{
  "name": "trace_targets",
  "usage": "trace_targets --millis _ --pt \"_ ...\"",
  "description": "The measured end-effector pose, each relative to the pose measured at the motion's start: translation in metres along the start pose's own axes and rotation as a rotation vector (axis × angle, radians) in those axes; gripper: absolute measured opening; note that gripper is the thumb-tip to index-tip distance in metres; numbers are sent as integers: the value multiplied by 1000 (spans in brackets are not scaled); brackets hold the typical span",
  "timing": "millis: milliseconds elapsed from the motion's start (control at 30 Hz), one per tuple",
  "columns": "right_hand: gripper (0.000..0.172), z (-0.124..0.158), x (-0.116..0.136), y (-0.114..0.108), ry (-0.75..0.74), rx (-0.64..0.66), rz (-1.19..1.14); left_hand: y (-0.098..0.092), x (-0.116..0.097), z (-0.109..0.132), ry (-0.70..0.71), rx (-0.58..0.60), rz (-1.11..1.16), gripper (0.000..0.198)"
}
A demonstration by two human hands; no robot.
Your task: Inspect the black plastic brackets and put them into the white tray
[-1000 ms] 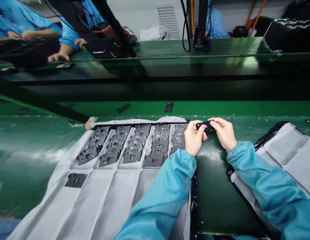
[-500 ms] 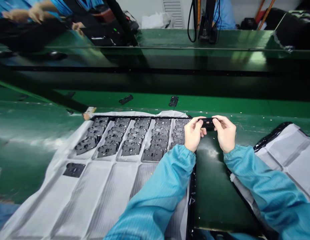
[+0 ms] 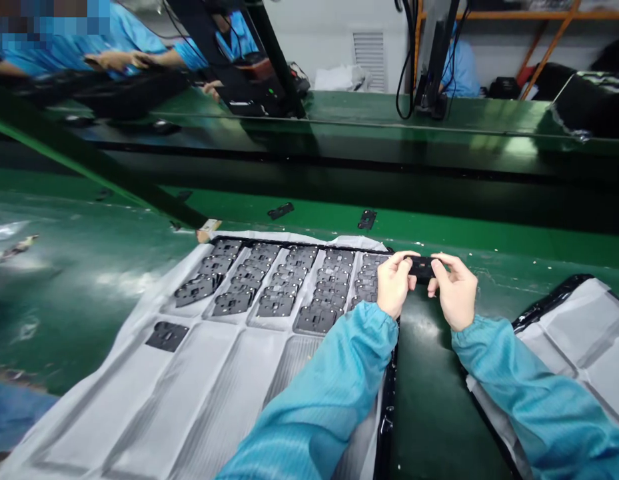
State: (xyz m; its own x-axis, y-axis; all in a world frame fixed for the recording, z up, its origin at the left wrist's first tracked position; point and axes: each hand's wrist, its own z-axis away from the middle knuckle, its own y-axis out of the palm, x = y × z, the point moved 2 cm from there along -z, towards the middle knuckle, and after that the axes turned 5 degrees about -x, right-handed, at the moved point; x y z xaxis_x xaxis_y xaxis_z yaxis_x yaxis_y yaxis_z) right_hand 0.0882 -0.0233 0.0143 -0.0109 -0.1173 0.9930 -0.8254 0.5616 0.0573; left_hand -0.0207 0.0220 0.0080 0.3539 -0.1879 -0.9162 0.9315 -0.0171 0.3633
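Between my two hands I hold a small flat black plastic plate (image 3: 422, 268) with cut-outs in it. My left hand (image 3: 395, 283) pinches its left end, and my right hand (image 3: 455, 287) pinches its right end. They are raised near the far right corner of a tray (image 3: 229, 360) lined with white sheeting. Rows of similar black plates (image 3: 278, 299) overlap in the tray's far compartments. A single plate (image 3: 167, 335) lies in the near left compartment. My left forearm covers part of the tray's right side.
Another lined tray (image 3: 589, 320) stands at the right. Two loose black plates (image 3: 280, 211) (image 3: 368, 219) lie beyond the first tray. A green slanted bar (image 3: 99, 167) crosses the left. Co-workers in blue sleeves (image 3: 139, 33) handle black items across the bench.
The view has shifted, so the scene sits lower and further right. Both hands still hold the black plate by its ends, and my right fingers have moved slightly along it.
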Motion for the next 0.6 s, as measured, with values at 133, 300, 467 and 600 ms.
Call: trace_targets --millis 133,300,467,600 --pt "33 5 7 -2 25 12 62 2 -4 4 -5 -22 -2 22" --pt "44 3 -4 -13 21 -61 187 8 -1 1 8 -17 13 23" --pt "45 -2 -13 -16 52 -34 321 8 3 -4 -6 -89 37 24" --pt "46 1 -12 -16 52 -60 267 10 0 -1 5 -54 42 25"
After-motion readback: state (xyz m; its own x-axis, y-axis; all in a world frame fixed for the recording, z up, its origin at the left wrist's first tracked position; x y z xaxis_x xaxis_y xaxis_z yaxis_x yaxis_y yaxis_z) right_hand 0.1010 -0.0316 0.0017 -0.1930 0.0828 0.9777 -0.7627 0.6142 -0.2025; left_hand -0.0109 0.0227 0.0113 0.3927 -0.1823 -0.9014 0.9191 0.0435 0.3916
